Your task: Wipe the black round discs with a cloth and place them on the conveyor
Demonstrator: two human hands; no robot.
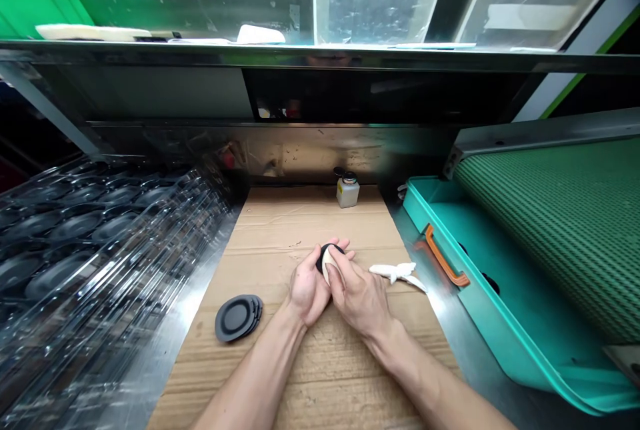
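Observation:
My left hand [309, 287] is held palm up over the cardboard, its fingers and thumb around a black round part [328, 251]. Pressed against that part is a cream-coloured pad or cloth [327, 266], pinched between the thumb and fingers of my right hand [361, 293]. The hands partly hide both. To the left, a small stack of black oval discs [238, 317] lies on the cardboard. Right of my hands is a white crumpled strip [399, 274]. A small white bottle [348, 191] with a black top, its lid tipped open, stands farther back.
A cardboard sheet [280, 220] covers the metal worktop. Stacked clear trays [165, 227] with black parts fill the left. On the right, a teal bin [493, 333] with an orange handle [445, 257] sits partly beneath a green conveyor belt [560, 203]. A metal shelf [300, 55] crosses above.

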